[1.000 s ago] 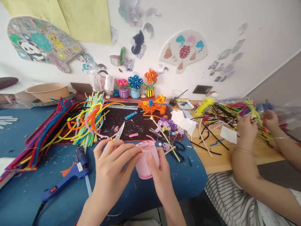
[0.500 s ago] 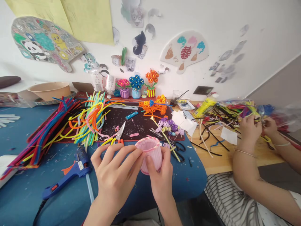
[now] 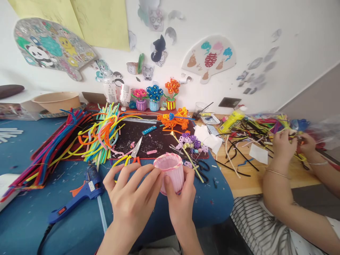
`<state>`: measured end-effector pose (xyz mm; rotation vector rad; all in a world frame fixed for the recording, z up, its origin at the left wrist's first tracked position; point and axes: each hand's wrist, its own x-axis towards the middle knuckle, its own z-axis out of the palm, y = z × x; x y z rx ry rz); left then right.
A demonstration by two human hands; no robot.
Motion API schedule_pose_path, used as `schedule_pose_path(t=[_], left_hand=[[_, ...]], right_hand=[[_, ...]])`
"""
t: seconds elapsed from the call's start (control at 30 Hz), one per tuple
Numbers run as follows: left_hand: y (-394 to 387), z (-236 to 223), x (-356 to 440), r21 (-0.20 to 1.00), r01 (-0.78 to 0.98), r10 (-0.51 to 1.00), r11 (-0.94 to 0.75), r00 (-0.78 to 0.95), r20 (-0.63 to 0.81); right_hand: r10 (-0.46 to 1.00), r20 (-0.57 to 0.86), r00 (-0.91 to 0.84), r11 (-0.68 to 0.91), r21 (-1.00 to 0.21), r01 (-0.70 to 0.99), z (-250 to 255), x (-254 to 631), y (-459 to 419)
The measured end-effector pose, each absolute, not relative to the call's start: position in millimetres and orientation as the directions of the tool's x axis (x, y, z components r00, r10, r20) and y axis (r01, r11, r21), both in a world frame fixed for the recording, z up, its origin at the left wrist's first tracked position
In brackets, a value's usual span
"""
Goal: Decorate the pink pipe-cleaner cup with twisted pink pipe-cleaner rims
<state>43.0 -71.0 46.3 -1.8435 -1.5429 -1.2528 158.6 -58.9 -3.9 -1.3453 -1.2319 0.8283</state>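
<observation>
A small pink pot (image 3: 174,180), with ribbed sides and a twisted pink-and-white rim, is held up over the front of the blue table. My right hand (image 3: 182,198) is wrapped around its right side, thumb on the front wall. The thumb and fingertips of my left hand (image 3: 134,193) pinch at the left of the rim, where the fingers hide the exact contact. Left of my hands lies a blue glue gun (image 3: 79,196) with a glue stick out of its back. Just beyond my left fingers are scissors (image 3: 136,148) and yellow-and-orange-handled pliers (image 3: 126,161).
Bundles of coloured pipe cleaners (image 3: 61,141) spread over the left. Three small potted flowers (image 3: 154,97) stand by the wall. Purple flowers (image 3: 195,141) and black-handled scissors (image 3: 203,170) lie to the right. Another person's hands (image 3: 285,145) work at the wooden table (image 3: 228,184).
The pot and my hands have barely moved, with only a slight tilt of the pot. The view has shifted slightly. The other person's hands have moved a little.
</observation>
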Motion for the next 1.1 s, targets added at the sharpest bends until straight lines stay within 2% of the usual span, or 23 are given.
schedule_pose_path(t=[0.13, 0.27, 0.4, 0.5, 0.6, 0.7, 0.83, 0.97, 1.1], left_hand=[[-70.6, 36.9, 35.5, 0.295, 0.920, 0.595, -0.257, -0.089, 0.799], [-74.9, 14.8, 29.3, 0.434, 0.885, 0.749, -0.170, -0.169, 0.640], [-82.6, -4.1, 35.0, 0.584, 0.793, 0.834, -0.174, -0.196, 0.515], [-84.9, -9.1, 42.9, 0.711, 0.697, 0.898, -0.094, -0.248, 0.362], [-82.9, -9.1, 50.9, 0.792, 0.610, 0.888, 0.018, -0.374, 0.267], [-80.8, -8.3, 56.7, 0.777, 0.629, 0.824, 0.039, -0.460, 0.331], [-83.6, -9.7, 56.6, 0.712, 0.699, 0.788, -0.058, -0.406, 0.463], [-87.4, -14.7, 51.9, 0.725, 0.681, 0.807, -0.099, -0.371, 0.459], [-88.4, -17.9, 50.7, 0.757, 0.642, 0.833, -0.124, -0.347, 0.431]], right_hand=[[0.990, 0.046, 0.131, 0.035, -0.996, 0.085, -3.9, 159.6, -55.0], [0.994, -0.107, 0.016, -0.105, -0.989, -0.106, -6.2, 159.4, -48.5], [0.969, -0.244, -0.031, -0.241, -0.917, -0.317, -15.5, 156.6, -43.0], [0.948, -0.318, 0.016, -0.298, -0.904, -0.307, -20.3, 154.5, -42.4], [0.978, -0.211, 0.011, -0.198, -0.935, -0.294, -16.5, 151.3, -47.3], [0.993, -0.073, -0.096, -0.101, -0.938, -0.332, -9.6, 147.3, -52.9], [0.974, -0.089, -0.210, -0.174, -0.884, -0.433, -10.3, 146.9, -48.4], [0.952, -0.031, -0.303, -0.198, -0.820, -0.538, -20.4, 150.3, -38.3], [0.932, 0.085, -0.351, -0.121, -0.843, -0.523, -25.4, 151.6, -37.3]])
